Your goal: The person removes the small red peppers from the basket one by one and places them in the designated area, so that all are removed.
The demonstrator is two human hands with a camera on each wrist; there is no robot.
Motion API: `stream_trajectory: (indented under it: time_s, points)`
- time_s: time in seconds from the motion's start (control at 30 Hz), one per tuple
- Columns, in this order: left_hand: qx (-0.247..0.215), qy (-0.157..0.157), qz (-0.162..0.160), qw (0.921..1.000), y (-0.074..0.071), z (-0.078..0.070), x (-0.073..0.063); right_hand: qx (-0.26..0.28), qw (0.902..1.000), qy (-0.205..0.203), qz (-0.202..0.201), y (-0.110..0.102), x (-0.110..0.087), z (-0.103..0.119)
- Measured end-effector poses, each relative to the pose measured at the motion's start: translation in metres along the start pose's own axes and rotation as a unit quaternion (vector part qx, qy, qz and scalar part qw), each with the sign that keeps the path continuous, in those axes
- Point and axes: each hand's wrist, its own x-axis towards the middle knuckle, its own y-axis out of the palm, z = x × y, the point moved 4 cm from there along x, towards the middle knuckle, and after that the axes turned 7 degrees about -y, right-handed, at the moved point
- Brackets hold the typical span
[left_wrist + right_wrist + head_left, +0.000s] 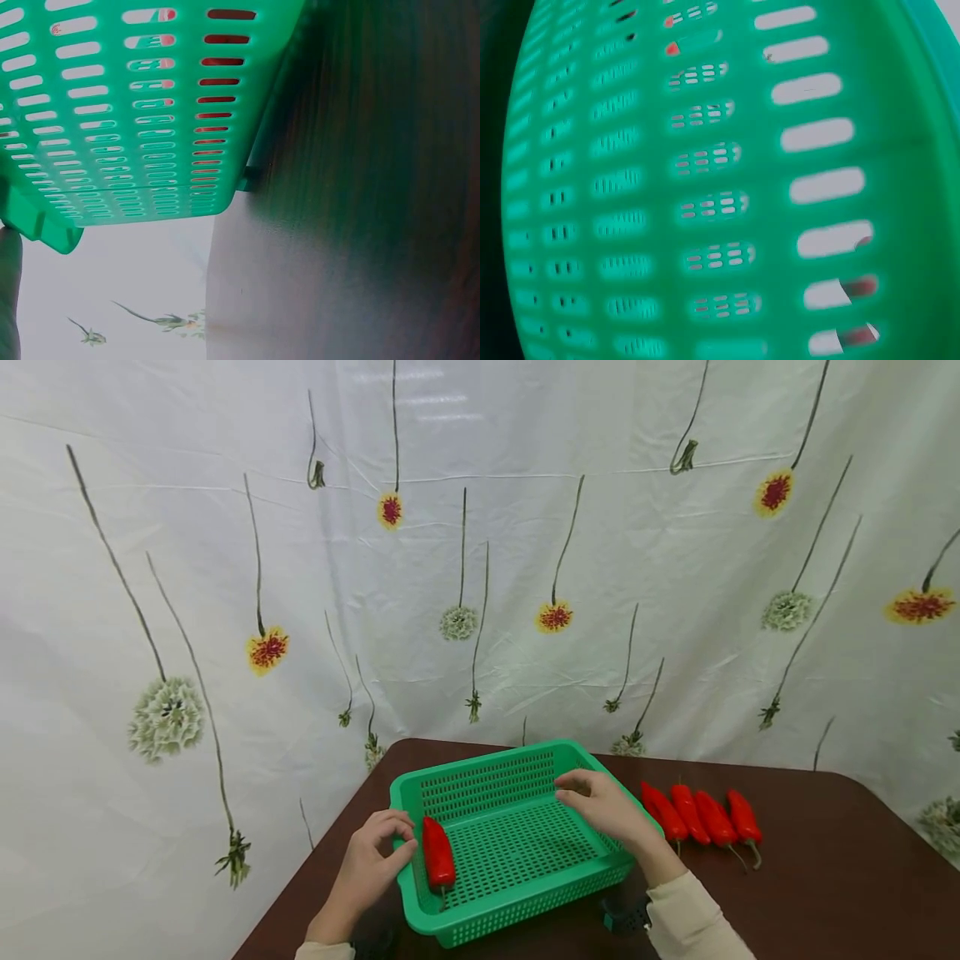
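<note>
My two hands are at the green basket [525,895], which sits on the dark worktop [817,877] in the lower centre of the frame. My left hand [375,862] is at the basket's left rim, its fingers loosely bent with a gap between them and the thumb; I cannot tell whether they touch the rim. My right hand [600,806] is over the basket's right end, fingers and thumb curved and parted, with nothing between them.

Inside the basket, one red pepper [437,855] lies close along the left wall, its stem pointing toward the bottom of the frame. The rest of the slotted floor shows bare green. Four more red peppers [716,820] lie side by side on the worktop just beyond the basket's right side, at the lower right; three stems point down the frame and one points up.

From my left wrist, I see the outside of the basket's slotted wall, with bits of red through the openings. My right wrist's view is nearly filled by slotted green, with small blurred red patches. Behind the worktop hangs a pale cloth [420,693] printed with flowers.
</note>
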Motion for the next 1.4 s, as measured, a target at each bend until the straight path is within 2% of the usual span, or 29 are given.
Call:
stream_trajectory:
  time_s: [0.1, 0.4, 0.73, 1.07, 1.4]
  points:
    - [0.004, 0.001, 0.000, 1.0000, 0.000, -0.001, -0.001, 0.004, 0.9998, 0.000, 0.020, 0.005, 0.004, 0.002]
    - [0.011, -0.007, 0.002, 0.9999, -0.001, 0.000, -0.001, -0.031, 0.9942, -0.001, 0.103, 0.024, 0.016, 0.005]
    - [0.008, -0.004, 0.005, 0.9999, 0.000, 0.000, -0.001, 0.008, 0.9808, 0.018, 0.194, 0.038, 0.032, 0.011]
    - [0.008, 0.013, 0.004, 0.9999, -0.001, 0.000, -0.001, 0.019, 0.9715, 0.021, 0.235, 0.053, 0.050, 0.019]
    - [0.006, 0.011, 0.003, 0.9999, -0.002, 0.000, 0.000, 0.026, 0.9616, 0.047, 0.269, 0.051, 0.048, 0.017]
